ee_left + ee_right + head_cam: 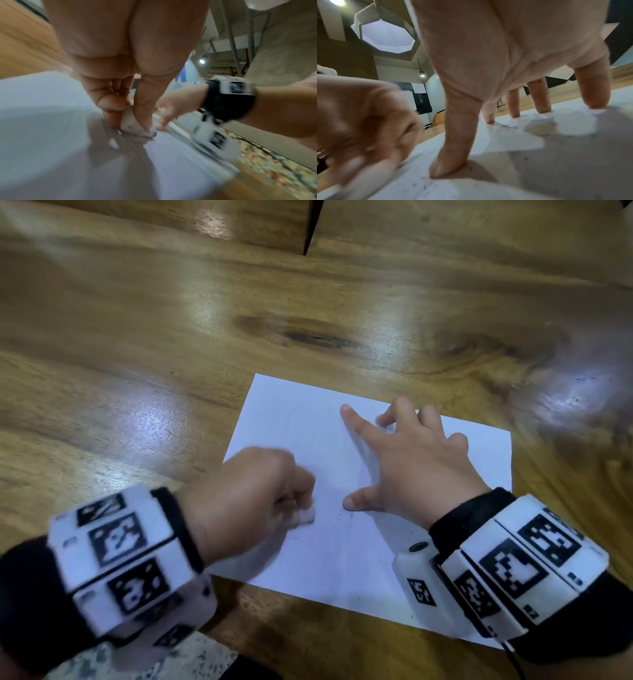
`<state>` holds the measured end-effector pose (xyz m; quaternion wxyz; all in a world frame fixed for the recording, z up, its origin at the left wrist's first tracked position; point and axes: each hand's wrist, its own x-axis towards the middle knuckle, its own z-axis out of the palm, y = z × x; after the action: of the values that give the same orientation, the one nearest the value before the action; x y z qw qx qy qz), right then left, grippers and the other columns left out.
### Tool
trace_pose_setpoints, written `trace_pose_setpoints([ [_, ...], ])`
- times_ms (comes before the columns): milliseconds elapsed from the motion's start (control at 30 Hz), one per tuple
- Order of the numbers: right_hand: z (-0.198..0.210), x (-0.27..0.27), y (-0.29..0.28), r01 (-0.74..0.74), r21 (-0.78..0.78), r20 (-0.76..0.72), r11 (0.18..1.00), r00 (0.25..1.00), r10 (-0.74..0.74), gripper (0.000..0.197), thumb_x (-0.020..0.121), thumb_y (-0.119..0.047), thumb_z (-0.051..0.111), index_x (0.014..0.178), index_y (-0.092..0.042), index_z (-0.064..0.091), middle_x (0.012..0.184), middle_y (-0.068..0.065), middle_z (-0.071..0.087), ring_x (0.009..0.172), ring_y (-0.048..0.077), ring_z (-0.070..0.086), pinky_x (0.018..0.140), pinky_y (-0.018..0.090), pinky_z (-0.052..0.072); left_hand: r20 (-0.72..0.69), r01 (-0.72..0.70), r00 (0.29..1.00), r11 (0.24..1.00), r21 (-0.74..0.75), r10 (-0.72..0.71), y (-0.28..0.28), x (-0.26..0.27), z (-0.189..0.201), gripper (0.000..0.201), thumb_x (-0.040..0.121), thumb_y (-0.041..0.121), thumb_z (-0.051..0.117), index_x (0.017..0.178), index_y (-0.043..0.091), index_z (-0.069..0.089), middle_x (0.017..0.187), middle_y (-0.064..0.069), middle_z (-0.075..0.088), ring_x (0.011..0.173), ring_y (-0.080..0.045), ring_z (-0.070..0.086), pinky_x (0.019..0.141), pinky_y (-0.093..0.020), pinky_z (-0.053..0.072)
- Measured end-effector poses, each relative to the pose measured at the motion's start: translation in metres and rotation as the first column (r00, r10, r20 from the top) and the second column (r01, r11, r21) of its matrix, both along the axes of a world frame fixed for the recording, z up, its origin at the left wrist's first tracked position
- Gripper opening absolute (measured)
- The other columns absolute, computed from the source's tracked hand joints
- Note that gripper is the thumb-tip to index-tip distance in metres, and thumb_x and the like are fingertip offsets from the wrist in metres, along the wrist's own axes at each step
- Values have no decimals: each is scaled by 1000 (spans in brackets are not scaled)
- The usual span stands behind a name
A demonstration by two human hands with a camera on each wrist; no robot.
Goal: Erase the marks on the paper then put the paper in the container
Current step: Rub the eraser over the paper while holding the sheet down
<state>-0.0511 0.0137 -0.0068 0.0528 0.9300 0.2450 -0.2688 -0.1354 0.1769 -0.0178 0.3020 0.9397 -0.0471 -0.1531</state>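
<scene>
The left hand (250,494) is curled into a fist, pinching a small white eraser (131,125) between thumb and fingers, the eraser's lower end touching the paper (342,556) near its left edge. The right hand (411,460) is spread, fingers straight, with its fingertips (597,104) and thumb pressing down on the paper's right half. Faint pencil lines and dark crumbs show on the paper between the two hands. The paper lies flat on a glossy wooden table (137,354), close to the table's near edge. Both wrists carry black bands with white marker blocks.
</scene>
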Motion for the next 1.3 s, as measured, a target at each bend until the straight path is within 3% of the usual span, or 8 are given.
trace_pose_setpoints([
  [133, 0, 0, 0, -1, -7, 3, 1000, 1000, 1, 108, 64, -69, 67, 142, -52, -6, 132, -6, 19, 120, 20, 20, 80, 36, 30, -180, 84, 979, 995, -56, -93, -1, -41, 3, 14, 72, 20, 53, 64, 31, 48, 76, 11, 49, 68, -4, 53, 68, -24, 47],
  [367, -1, -1, 0, -5, -3, 7, 1000, 1000, 5, 108, 64, -69, 67, 142, -52, -6, 131, -5, 19, 119, 19, 19, 79, 35, 29, -4, -64, 998, 998, -5, 64, -6, 1, 2, 7, 74, 25, 66, 80, 22, 67, 82, 6, 58, 71, -3, 50, 69, -20, 41],
  [500, -1, 0, 0, 0, -6, -2, 1000, 1000, 0, 108, 64, -69, 66, 143, -51, -6, 132, -5, 18, 119, 20, 19, 80, 36, 29, -128, 3, 992, 998, -60, -11, -3, -30, 3, 21, 67, 41, 53, 82, 27, 59, 79, 8, 54, 71, -4, 55, 66, -21, 43],
  [633, 0, 0, 1, -1, -10, 1, 1000, 1000, 1, 109, 64, -69, 66, 143, -51, -6, 131, -6, 18, 119, 19, 20, 80, 35, 29, -185, -9, 983, 997, -83, -7, -5, -35, 4, 11, 73, 29, 61, 83, 27, 64, 84, 10, 56, 75, -1, 55, 71, -20, 45],
  [767, -1, -1, 1, 0, 2, 9, 1000, 1000, 0, 108, 64, -68, 67, 142, -52, -5, 130, -6, 19, 117, 19, 20, 79, 35, 29, -28, -76, 997, 997, 1, 76, -3, -1, 4, 25, 68, 41, 65, 84, 22, 70, 82, 3, 63, 75, -11, 56, 64, -11, 35],
  [900, 0, -2, 1, 8, 7, 8, 1000, 1000, -8, 108, 64, -68, 68, 142, -52, -4, 130, -6, 19, 117, 19, 21, 81, 36, 31, 13, -96, 995, 995, 15, 96, 3, 8, 4, 8, 73, 27, 68, 76, 20, 68, 73, 4, 59, 61, -4, 49, 57, -11, 33],
  [1100, -1, -1, 0, 3, 8, 11, 1000, 1000, -4, 108, 64, -68, 68, 143, -52, -4, 130, -6, 20, 118, 19, 21, 80, 35, 30, -220, 34, 975, 998, -50, -44, 8, -37, 4, 17, 69, 21, 63, 73, 35, 54, 74, 14, 54, 72, 2, 56, 63, -13, 40],
  [1300, -1, -2, 0, -4, 8, 16, 1000, 1000, 4, 107, 64, -69, 67, 143, -52, -4, 130, -6, 20, 118, 20, 22, 80, 35, 30, 20, -85, 996, 996, 17, 85, 6, -7, 6, 8, 74, 28, 69, 70, 21, 67, 71, 8, 54, 64, -3, 51, 58, -9, 33],
])
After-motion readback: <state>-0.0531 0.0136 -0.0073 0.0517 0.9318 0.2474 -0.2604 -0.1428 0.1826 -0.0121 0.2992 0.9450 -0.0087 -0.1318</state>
